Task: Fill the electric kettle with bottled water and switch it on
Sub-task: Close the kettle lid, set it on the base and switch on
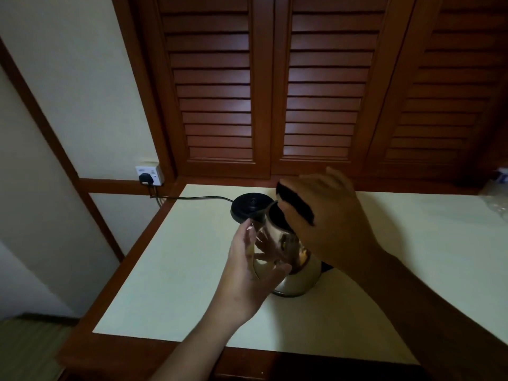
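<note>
Early stage: the steel kettle (297,276) stands mid-tabletop (178,270), off its black base (248,206), which sits just beside it at eleven o'clock, plugged into the wall socket (149,176). The left hand (247,259) steadies its side, fingers released. Right hand (330,215) fingers grasp the black lid (295,206). The water bottle (497,193) waits at two o'clock; filling, docking and switching remain.

Cream table (165,270): kettle (302,280), black base (247,209), cord (198,198), bottle (498,196) at right.
</note>
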`<move>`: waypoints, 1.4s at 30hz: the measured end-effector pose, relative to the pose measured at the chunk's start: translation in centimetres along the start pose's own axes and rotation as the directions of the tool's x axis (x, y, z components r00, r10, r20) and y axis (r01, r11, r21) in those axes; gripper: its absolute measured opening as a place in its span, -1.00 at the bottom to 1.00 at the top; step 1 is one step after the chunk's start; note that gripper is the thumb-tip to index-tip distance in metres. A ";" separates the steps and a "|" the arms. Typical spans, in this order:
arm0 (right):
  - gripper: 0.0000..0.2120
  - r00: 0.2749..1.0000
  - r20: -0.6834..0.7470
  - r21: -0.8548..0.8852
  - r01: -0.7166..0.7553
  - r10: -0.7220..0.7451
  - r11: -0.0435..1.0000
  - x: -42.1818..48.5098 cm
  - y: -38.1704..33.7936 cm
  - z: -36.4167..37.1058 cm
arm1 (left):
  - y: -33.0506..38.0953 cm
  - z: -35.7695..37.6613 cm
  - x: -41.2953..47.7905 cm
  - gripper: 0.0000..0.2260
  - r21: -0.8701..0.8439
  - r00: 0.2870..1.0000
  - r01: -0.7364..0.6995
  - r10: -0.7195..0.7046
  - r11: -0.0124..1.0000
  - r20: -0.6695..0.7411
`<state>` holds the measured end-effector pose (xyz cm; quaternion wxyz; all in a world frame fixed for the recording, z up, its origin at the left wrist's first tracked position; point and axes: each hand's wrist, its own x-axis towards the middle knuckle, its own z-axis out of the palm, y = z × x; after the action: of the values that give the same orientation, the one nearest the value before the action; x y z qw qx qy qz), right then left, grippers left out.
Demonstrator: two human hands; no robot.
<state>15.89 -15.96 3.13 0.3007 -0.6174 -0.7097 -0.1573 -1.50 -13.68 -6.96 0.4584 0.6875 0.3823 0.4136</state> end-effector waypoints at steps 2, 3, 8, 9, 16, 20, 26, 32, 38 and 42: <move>-0.55 0.998 0.066 -0.059 0.022 -0.018 0.998 0.1 -0.4 0.6 | 0.0 -0.2 0.1 -0.25 0.065 0.999 -0.037 0.037 0.997 0.002; -0.54 0.995 0.096 -0.077 0.028 -0.020 0.997 0.0 -0.6 0.9 | -0.1 -0.3 0.1 -0.25 0.078 0.999 -0.044 0.044 0.996 0.004; -0.52 0.987 0.159 -0.097 0.051 -0.035 0.994 -0.1 -0.9 1.7 | -0.5 -0.7 0.2 -0.24 0.087 1.000 -0.014 0.014 0.996 0.007; -0.49 0.987 0.155 -0.088 0.048 -0.034 0.995 -0.1 -0.9 1.7 | -0.6 -0.8 0.2 -0.25 0.090 1.000 -0.007 0.006 0.996 0.003; -0.34 0.991 0.130 -0.081 0.041 -0.030 0.996 -0.6 -2.1 1.9 | -1.3 -0.7 0.3 -0.16 0.084 1.000 0.014 -0.016 0.996 0.017; -0.19 0.978 0.190 -0.201 0.129 -0.091 0.971 -0.3 -2.9 1.7 | -1.4 -0.5 0.4 -0.15 0.070 1.000 0.023 -0.024 0.997 0.011; -0.12 0.973 0.210 -0.213 0.144 -0.098 0.966 0.0 -3.1 1.1 | -0.6 -0.1 0.4 -0.17 -0.028 0.998 0.023 -0.022 0.999 0.052; -0.26 0.985 0.123 -0.129 0.136 -0.120 0.982 -0.4 -2.2 -0.3 | -0.3 -0.1 0.5 -0.15 0.000 0.997 0.051 -0.051 0.999 0.060; -0.55 0.920 -0.162 0.474 -0.245 0.357 0.845 -6.5 2.0 0.4 | -1.8 -1.9 0.6 0.04 -0.018 0.970 0.198 -0.193 0.980 0.147; -0.43 0.773 -0.016 0.580 -0.509 0.634 0.636 -9.3 4.0 2.5 | -2.1 -1.4 0.0 0.06 0.029 0.959 0.217 -0.219 0.976 0.180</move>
<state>19.75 -20.94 -5.18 0.5734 -0.6773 -0.4523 0.0885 -3.11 -12.58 -8.60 0.5312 0.6780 0.4141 0.2944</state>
